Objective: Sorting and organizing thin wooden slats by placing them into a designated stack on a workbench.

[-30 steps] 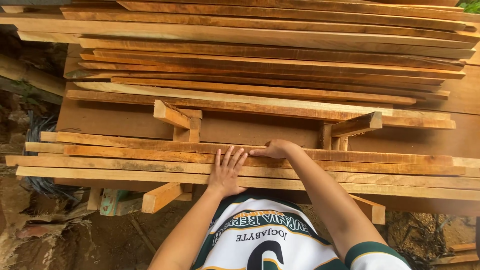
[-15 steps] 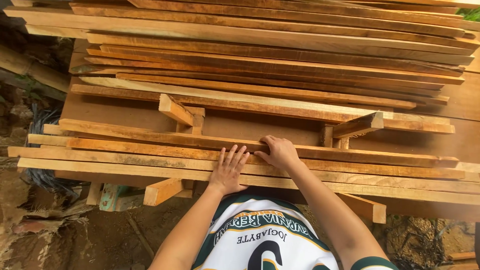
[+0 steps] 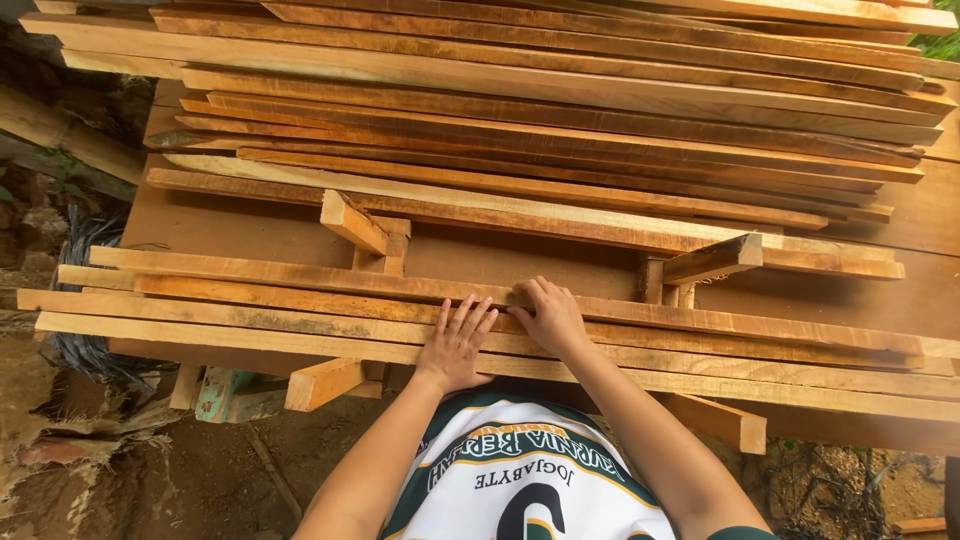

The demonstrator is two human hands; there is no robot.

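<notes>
Item: long thin wooden strip [image 3: 300, 272], lying across the lower middle of the frame on the tabletop [image 3: 250, 225], topmost of a near bundle of like strips [image 3: 250, 322] running left to right. Left hand [image 3: 455, 345] lay flat and spread wide on the bundle, fingers fanned, holding nothing. Right hand [image 3: 548, 312] was curled over the strip's far edge at mid-length, fingers hooked on it; a full grip could not be confirmed. Handling, by judgement: rough-sawn, dry, light for its length, stiff across the width but likely to whip and sag at the ends if lifted from one point; splintery, not slippery. Best taken near the middle or with hands well apart. Edges: the strip ends overhung the tabletop at the left of the frame and ran out of view at the right. Two short upright blocks [image 3: 372, 235] and [image 3: 700, 265] stood just beyond the strip. A larger stack [image 3: 560, 100] filled the upper frame. Open room: a bare band of tabletop between bundle and stack; bare ground [image 3: 130, 480] at lower left.
</notes>
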